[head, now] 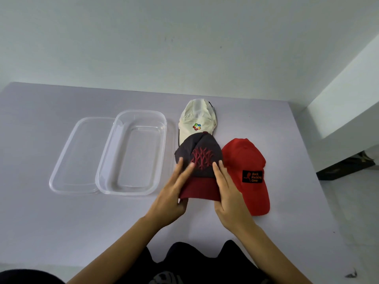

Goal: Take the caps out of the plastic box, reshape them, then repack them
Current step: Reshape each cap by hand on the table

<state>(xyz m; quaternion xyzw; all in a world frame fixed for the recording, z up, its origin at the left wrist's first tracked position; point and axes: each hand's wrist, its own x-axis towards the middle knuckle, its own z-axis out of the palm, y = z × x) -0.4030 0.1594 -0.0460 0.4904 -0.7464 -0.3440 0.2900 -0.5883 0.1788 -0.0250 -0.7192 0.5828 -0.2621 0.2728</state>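
Note:
A dark grey cap (200,149) with a maroon brim and maroon embroidery is held just above the table. My left hand (174,193) grips its brim from the left, fingers over the crown and thumb under the brim. My right hand (227,193) holds the right side the same way. Behind it lies a cream cap (196,119) with a coloured logo. To the right a red cap (246,173) with a black patch lies flat. The clear plastic box (106,177) stands empty to the left.
The box's clear lid (61,177) lies flat on the table (61,222), partly under the box's left side. A white wall runs behind the table. The table's right edge drops to the floor, where a dark object (344,167) lies.

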